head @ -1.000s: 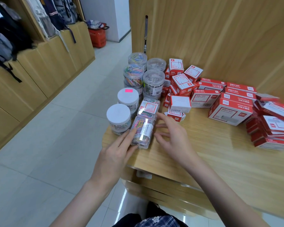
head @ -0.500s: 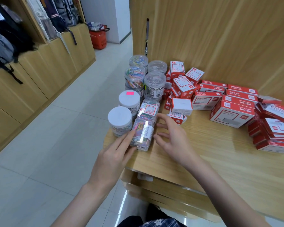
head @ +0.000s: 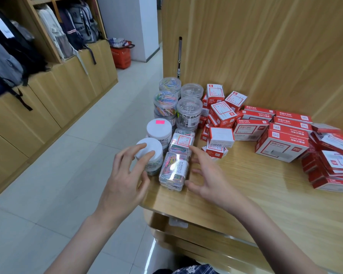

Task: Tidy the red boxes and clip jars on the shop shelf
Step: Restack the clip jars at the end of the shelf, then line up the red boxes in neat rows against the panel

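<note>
Left hand point(head: 125, 178): fingers spread and lightly bent, holding nothing; two fingertips lie over the white lid of the nearest round jar point(head: 150, 155), though contact cannot be confirmed. Right hand point(head: 208, 178): fingers spread and relaxed, holding nothing, poised just beside the right flank of the clear rectangular clip box point(head: 174, 171).

This box lies flat near the front left corner of the wooden shelf point(head: 265, 194), its long axis running from the viewer toward the back panel. It is transparent, filled with multicoloured paper clips, and banded by a white label. A second clear clip box point(head: 181, 142) with a red-and-white label sits directly behind it.

Behind these stand taller clear clip jars point(head: 188, 113) in two rows. Red boxes point(head: 281, 145) with white labels lie in loose stacks to the right, along the back panel.
</note>
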The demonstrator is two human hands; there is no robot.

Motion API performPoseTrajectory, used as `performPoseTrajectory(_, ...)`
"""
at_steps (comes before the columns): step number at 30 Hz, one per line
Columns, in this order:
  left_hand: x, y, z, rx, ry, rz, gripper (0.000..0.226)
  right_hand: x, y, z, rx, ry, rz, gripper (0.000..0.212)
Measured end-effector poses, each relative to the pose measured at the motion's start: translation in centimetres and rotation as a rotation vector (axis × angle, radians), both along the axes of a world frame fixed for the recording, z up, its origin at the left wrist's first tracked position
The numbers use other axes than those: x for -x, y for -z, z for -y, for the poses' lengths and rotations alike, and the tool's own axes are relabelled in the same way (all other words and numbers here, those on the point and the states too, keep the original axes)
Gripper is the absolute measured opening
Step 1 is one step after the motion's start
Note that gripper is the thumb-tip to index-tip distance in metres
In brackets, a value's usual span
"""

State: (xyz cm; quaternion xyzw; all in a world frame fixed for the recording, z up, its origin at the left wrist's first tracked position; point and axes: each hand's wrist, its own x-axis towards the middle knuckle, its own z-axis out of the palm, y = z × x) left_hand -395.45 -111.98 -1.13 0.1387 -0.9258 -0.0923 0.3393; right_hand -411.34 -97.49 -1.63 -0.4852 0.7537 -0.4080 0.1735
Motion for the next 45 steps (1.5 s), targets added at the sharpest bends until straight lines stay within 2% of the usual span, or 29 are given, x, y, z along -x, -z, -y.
performPoseTrajectory(5,-0.1,-1.2,1.0,-0.029,-0.015,-0.032,0.039,0.0,-1.2,-0.9,0.097,0.053,-0.001,0.071)
performPoseTrajectory(8,1.4,-3.1,2.6,-0.073,-0.028,-0.035,0.040,1.3,-4.4,-1.0,0.229,0.143,-0.005,0.049)
performPoseTrajectory(10,3.3,-4.8,3.8,-0.094,-0.018,-0.032,0.042,2.9,-6.7,-0.1,0.287,0.144,-0.076,0.036)
performPoseTrajectory(12,5.5,-6.2,4.8,-0.039,0.002,-0.004,0.043,4.9,-8.3,1.5,0.239,0.114,-0.239,0.035)
performPoseTrajectory(15,8.9,-7.6,6.6,-0.002,0.054,0.088,0.050,7.9,-9.8,4.0,0.055,0.050,-0.489,0.038)
performPoseTrajectory(18,12.0,-8.1,8.4,-0.080,0.106,0.182,0.064,9.6,-10.7,6.1,0.012,0.018,-0.527,0.036)
performPoseTrajectory(23,15.1,-7.8,10.5,-0.210,0.151,0.426,0.066,10.6,-9.9,7.4,-0.256,0.008,-0.640,0.056)
performPoseTrajectory(29,15.1,-7.2,10.8,-0.193,0.194,0.397,0.062,9.6,-8.5,7.3,-0.228,0.147,-0.830,0.054)
performPoseTrajectory(35,15.1,-7.3,10.6,-0.213,0.188,0.408,0.061,9.4,-8.3,8.2,-0.156,0.210,-0.775,0.046)
performPoseTrajectory(41,12.4,-8.9,6.2,-0.125,0.181,0.017,0.041,10.0,-9.9,2.6,0.115,0.194,-0.497,0.044)
performPoseTrajectory(45,10.3,-8.6,2.3,-0.063,0.303,-0.020,0.033,8.0,-7.0,-2.0,0.073,0.175,-0.499,0.047)
